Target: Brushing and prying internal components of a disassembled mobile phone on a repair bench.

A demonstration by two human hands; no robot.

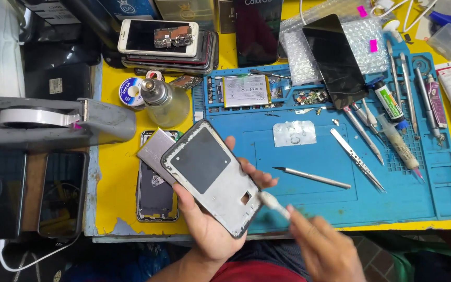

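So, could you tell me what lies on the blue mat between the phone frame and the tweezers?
In the head view, a slim grey scalpel-like tool lies on the blue mat between the phone frame and the tweezers.

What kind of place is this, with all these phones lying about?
Most likely a phone repair bench. The left hand holds an opened phone frame, tweezers and other small tools lie on a blue work mat, and a stack of phones sits behind.

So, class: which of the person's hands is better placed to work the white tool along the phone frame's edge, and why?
Probably the right hand: it already grips the white tool, whose tip sits at the phone frame. The left hand is busy cradling that frame from beneath.
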